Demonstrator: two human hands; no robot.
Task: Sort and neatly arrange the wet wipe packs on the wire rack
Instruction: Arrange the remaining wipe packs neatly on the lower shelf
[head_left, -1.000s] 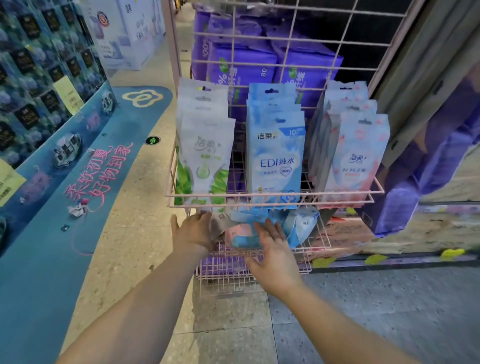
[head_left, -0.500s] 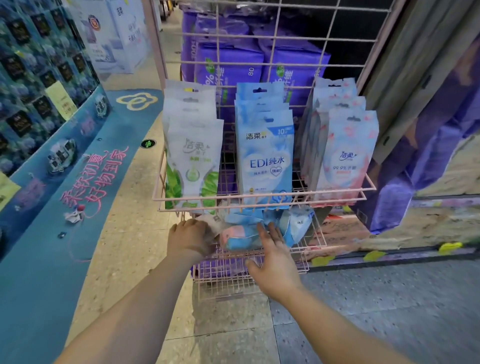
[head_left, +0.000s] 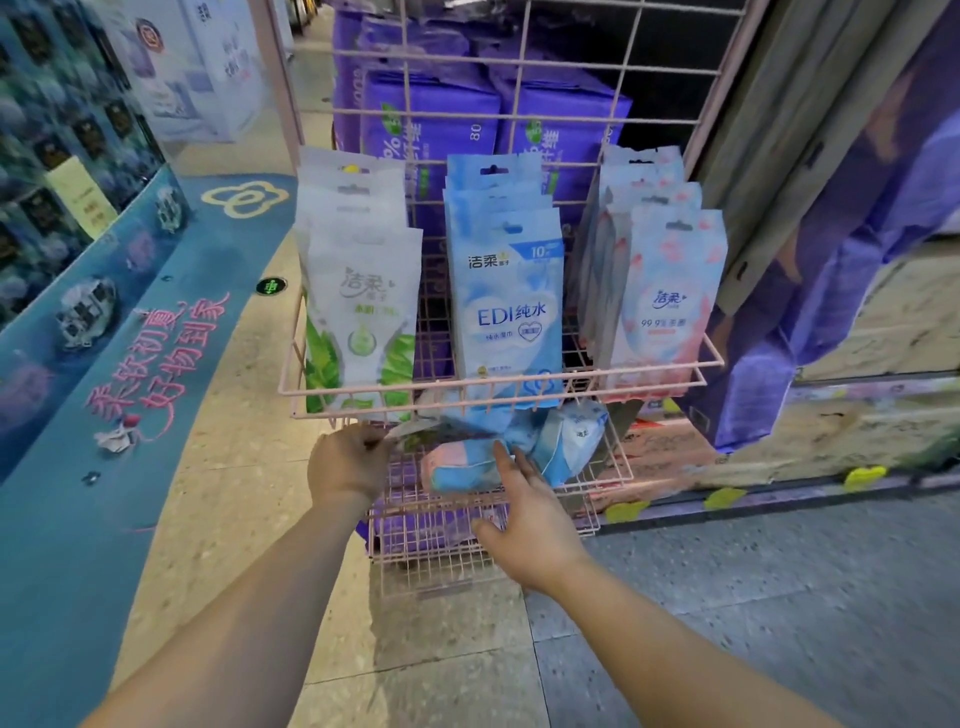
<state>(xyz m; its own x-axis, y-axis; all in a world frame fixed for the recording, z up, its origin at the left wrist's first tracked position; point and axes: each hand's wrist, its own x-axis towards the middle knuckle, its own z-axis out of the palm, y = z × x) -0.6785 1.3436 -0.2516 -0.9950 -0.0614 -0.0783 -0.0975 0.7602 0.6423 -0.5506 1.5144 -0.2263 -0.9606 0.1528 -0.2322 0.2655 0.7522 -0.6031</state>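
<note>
Head view: left hand (head_left: 347, 464) pinches a white pack (head_left: 410, 431), right hand (head_left: 524, 519) spread flat on a pink-blue pack (head_left: 457, 465) — soft, light, likely slippery — best taken by the edges.

**Even shop light, soft edges**

I see bright, flat overhead light with barely any shadow. Wide-angle bending curves the wire rack (head_left: 498, 387) and floor edges. The loose packs (head_left: 519, 447) below look smeared; the outer corners blur.
</note>
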